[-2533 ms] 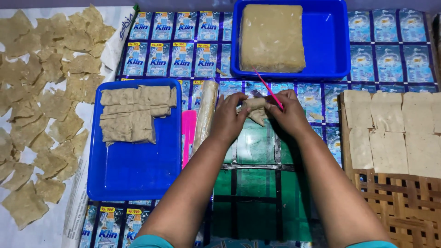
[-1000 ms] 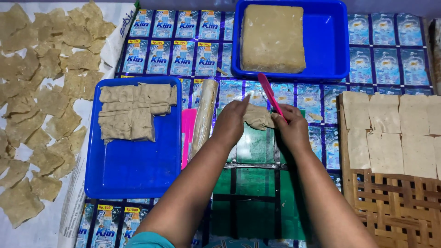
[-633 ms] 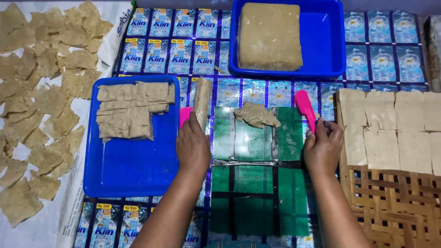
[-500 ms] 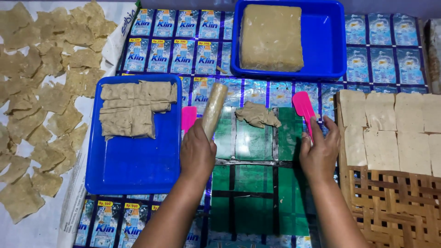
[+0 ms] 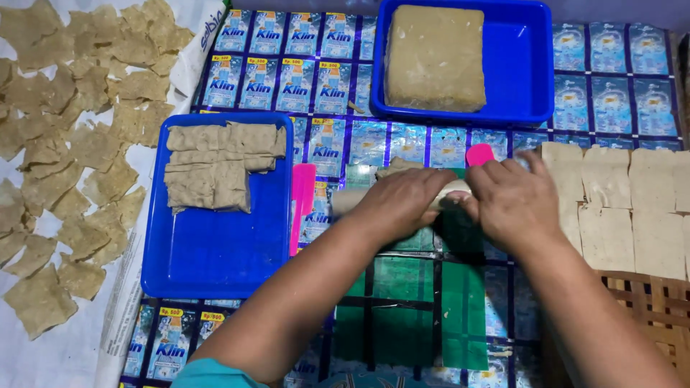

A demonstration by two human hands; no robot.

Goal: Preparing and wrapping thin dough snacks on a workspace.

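Note:
My left hand (image 5: 402,201) and my right hand (image 5: 510,197) both press down on a pale rolling pin (image 5: 346,200) that lies crosswise on the mat of sewn blue and green sachet wrappers (image 5: 402,309). A lump of brown dough (image 5: 394,166) peeks out just beyond my left hand; most of it is hidden under the hands and pin. A pink scraper (image 5: 479,154) sticks out past my right hand's fingers. Another pink flat tool (image 5: 301,197) lies left of the pin, beside the near blue tray.
A blue tray (image 5: 215,248) on the left holds a stack of flat dough sheets (image 5: 215,165). A blue tub (image 5: 528,72) at the back holds a big dough block (image 5: 435,57). Cut dough pieces (image 5: 72,144) cover white cloth at left. Pale squares (image 5: 625,201) lie on a woven rack at right.
My left hand has laid the rolling pin across the dough. My right hand moved in from the right, with the pink scraper, onto the pin's other end.

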